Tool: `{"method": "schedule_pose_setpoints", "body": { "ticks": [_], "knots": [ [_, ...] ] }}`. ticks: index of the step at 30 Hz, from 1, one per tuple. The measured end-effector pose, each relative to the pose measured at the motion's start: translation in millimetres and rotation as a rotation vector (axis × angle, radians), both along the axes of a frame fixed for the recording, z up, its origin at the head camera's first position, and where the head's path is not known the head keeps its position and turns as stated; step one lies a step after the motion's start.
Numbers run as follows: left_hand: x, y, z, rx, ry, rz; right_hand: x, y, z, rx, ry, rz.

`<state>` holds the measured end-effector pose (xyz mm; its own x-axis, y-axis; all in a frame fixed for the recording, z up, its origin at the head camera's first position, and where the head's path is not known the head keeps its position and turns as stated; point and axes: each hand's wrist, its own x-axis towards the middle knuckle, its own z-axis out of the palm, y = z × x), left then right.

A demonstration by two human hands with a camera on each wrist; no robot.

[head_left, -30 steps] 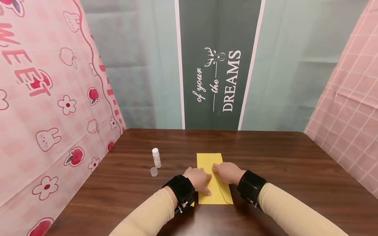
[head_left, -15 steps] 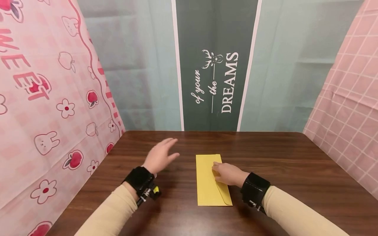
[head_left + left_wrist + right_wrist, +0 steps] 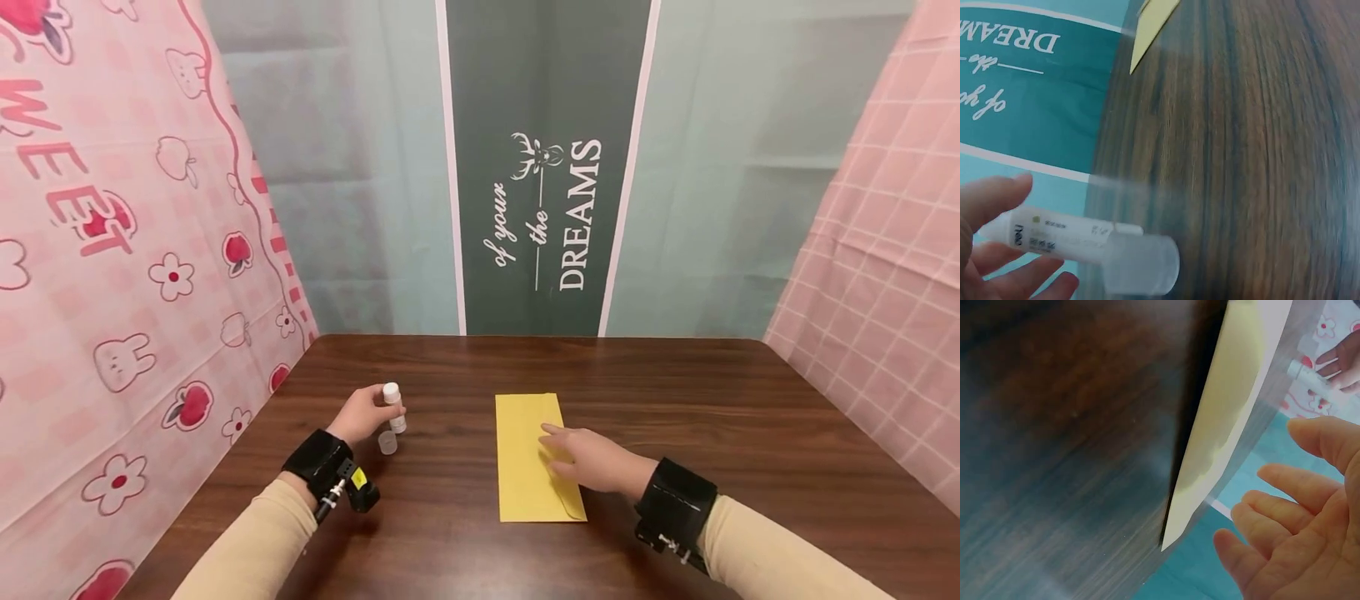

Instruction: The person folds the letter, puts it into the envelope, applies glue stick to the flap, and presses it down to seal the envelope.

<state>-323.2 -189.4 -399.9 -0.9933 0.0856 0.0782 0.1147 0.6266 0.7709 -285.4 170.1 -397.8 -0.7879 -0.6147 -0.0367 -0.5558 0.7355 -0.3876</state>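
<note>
A white glue stick (image 3: 397, 421) with small print stands upright on the table at the left. My left hand (image 3: 362, 414) is right at it, thumb on the near side and fingers behind. In the left wrist view, the thumb is spread apart from the tube. A clear cap (image 3: 387, 442) sits beside the tube's base. The yellow envelope (image 3: 519, 467) lies flat in the middle with its flap side up. Over its right side hovers my right hand (image 3: 588, 458), fingers loosely extended and holding nothing; the right wrist view shows the envelope's edge (image 3: 1225, 406) beyond the fingers.
The dark wooden table (image 3: 697, 392) runs back to a green curtain (image 3: 360, 208) with printed lettering. Pink patterned cloth (image 3: 150, 333) hangs along the left side, and pink checked cloth (image 3: 877, 275) along the right.
My left hand has gone from the envelope leftward to the glue stick. My right hand has come off the envelope, lifting slightly and drawing back to the right.
</note>
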Motion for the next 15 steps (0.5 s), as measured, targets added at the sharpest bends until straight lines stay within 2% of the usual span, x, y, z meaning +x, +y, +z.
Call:
{"method": "schedule_pose_setpoints", "body": {
  "ticks": [3, 6, 10, 12, 15],
  "knots": [
    [-1.5, 2.0, -5.0, -0.008, 0.032, 0.029, 3.9, 1.7, 1.4, -0.016, 0.001, 0.008],
    [-3.5, 8.6, -5.6, -0.018, 0.099, 0.065, 7.1, 3.3, 1.6, -0.041, 0.018, 0.001],
    [-1.2, 25.1, 4.2, 0.040, 0.205, 0.085, 8.2, -0.3, 0.6, -0.089, 0.072, 0.008],
    [1.9, 38.0, 10.2, 0.112, 0.242, 0.055, 8.6, -2.9, 1.1, -0.125, 0.096, 0.010],
    [11.9, 60.4, 22.6, 0.223, 0.251, -0.018, 8.7, -8.0, 3.0, -0.190, 0.099, -0.001]
  ]
}}
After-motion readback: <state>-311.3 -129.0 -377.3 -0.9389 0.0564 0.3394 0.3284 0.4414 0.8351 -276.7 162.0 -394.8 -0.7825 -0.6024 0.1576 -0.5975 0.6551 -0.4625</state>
